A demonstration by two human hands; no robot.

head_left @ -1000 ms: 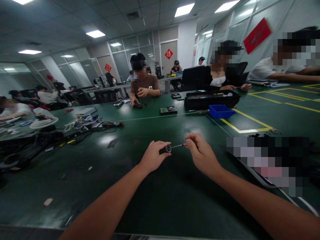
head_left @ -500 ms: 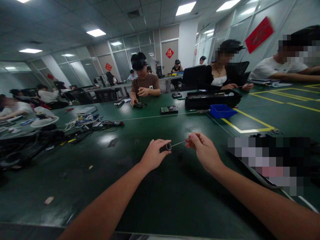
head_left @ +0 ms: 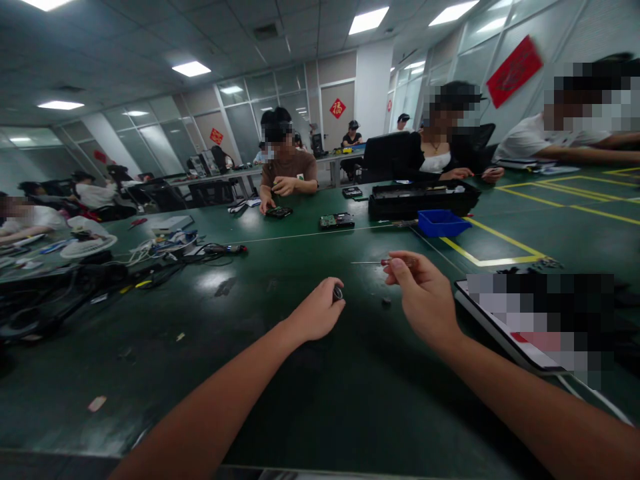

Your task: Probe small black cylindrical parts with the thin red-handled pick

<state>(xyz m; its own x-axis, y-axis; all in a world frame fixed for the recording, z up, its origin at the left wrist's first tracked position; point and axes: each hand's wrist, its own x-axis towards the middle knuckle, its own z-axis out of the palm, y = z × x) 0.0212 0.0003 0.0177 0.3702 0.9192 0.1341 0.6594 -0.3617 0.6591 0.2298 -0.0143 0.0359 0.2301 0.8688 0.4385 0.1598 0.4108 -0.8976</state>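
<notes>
My left hand [head_left: 318, 310] is closed around a small dark cylindrical part [head_left: 339, 293] with a shiny ring-shaped end that faces right. Most of that part is hidden by the fingers. My right hand [head_left: 419, 283] pinches a thin screwdriver [head_left: 385, 262] by its reddish handle. The slim metal shaft points left, above and apart from the cylindrical part. Between the hands, a small dark piece [head_left: 386, 302] appears on or just above the green table [head_left: 320, 413].
A blue bin [head_left: 443, 224] stands before a long black tray [head_left: 425, 199]. A circuit-board device [head_left: 337, 221] lies farther off. Cables [head_left: 165, 257] are heaped at left, and a flat white-edged device [head_left: 505, 327] sits at right. Across the table, a person in brown [head_left: 289, 167] handles another device.
My right hand has moved up and right, drawing the screwdriver shaft away from the cylindrical part. The left hand has turned slightly, its fingers covering more of the part.
</notes>
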